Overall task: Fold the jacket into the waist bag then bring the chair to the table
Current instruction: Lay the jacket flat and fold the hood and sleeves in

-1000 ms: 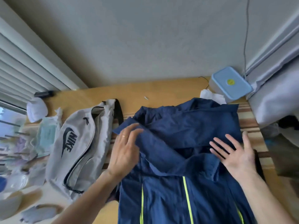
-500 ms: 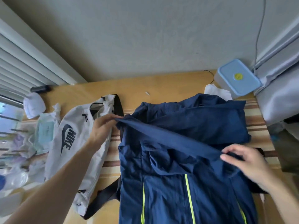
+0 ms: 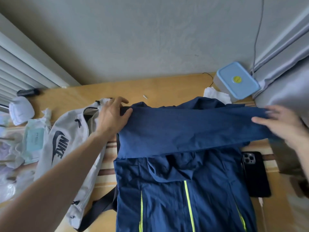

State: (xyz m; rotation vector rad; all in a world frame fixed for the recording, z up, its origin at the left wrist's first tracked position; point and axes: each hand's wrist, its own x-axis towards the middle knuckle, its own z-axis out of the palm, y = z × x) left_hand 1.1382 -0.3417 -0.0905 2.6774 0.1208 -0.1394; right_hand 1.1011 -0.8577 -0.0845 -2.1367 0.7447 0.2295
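**Stretching the top fold across the jacket**

Comparing this moment with the one half a second before, the band of navy cloth had been carried higher and drawn out flat. Then it ran as a slanted ridge from the left hand down to the right; now it lay as a broad, nearly level strip across the upper part of the jacket (image 3: pixel 184 185), which rested on the wooden table (image 3: pixel 80 96) with its lime zips toward the wearer. A second earlier both palms had lain open and flat on the cloth.

The left hand (image 3: pixel 112 118) had its thumb and fingers pinched on the strip's left corner, just above the open mouth of the grey waist bag (image 3: pixel 66 139) beside it. The right hand (image 3: pixel 280 124) was blurred; it appeared closed on the strip's right end, though the exact hold could not be told.

A black phone (image 3: pixel 255 174), hidden earlier, showed beside the jacket's right edge. A blue-lidded box (image 3: pixel 237 81) sat well back by the wall.

By my reading, this was an early fold: the top section was being turned over the body to shorten the garment. Several more folds seemed needed before it would fit the bag. No chair was in view.
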